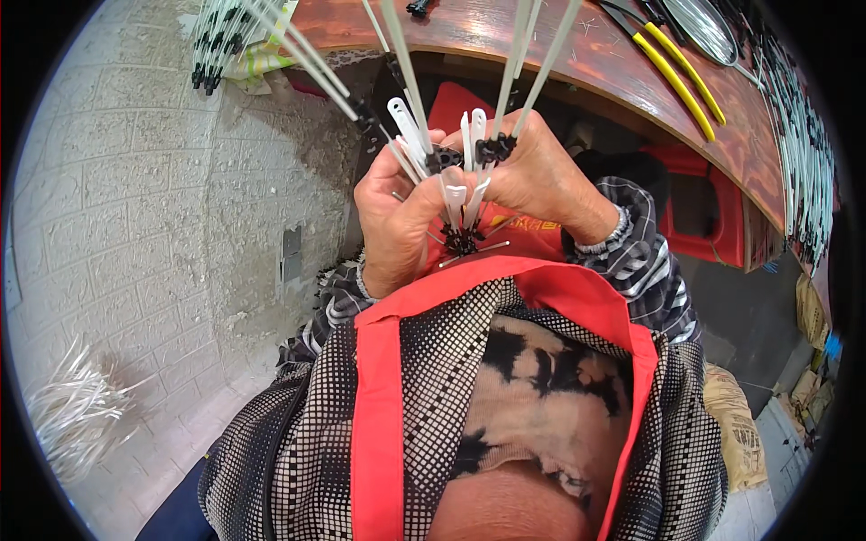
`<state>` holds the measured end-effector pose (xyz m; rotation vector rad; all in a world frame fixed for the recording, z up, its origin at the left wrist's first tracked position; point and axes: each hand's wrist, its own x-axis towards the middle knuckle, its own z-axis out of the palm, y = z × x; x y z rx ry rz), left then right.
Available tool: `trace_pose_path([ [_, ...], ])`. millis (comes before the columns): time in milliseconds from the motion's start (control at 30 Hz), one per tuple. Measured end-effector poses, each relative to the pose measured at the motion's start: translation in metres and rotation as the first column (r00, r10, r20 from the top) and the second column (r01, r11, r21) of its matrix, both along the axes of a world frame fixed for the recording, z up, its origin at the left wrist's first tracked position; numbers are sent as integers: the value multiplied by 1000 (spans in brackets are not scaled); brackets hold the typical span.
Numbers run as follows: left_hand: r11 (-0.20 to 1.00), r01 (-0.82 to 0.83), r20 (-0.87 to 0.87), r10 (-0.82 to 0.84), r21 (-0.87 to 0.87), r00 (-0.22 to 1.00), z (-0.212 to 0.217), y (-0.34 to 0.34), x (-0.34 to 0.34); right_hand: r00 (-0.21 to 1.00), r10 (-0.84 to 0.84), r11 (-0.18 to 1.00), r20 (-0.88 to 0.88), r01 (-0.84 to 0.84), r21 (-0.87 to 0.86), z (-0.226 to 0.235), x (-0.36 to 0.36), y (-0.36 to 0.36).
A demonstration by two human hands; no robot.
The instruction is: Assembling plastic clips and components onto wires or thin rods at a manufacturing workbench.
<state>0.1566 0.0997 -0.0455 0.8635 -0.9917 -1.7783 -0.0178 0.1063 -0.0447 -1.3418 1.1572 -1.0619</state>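
Your left hand (394, 221) and right hand (541, 176) both pinch the white plastic strips (456, 194), which look light, springy and slippery, so grip near their black clips (494, 147).

wooden bench (622, 68) | yellow-handled pliers (678, 77) (upper right) | white strips (803, 135)
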Motion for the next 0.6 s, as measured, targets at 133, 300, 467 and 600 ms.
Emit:
trace_pose_path([
  [133,998,-62,2,62,30,998,1,-5,-4,998,-48,998,-31,49,26,6,-1,0],
  [300,990,-70,56,64,122,996,6,-9,-4,994,-88,996,-60,89,18,6,3,1],
  [467,996,-61,-18,62,59,998,4,-8,-4,969,-177,983,-172,164,-86,3,2,-1],
  [600,996,-56,-37,59,69,998,-1,-9,1,990,-73,992,-124,59,-108,3,-2,0],
])
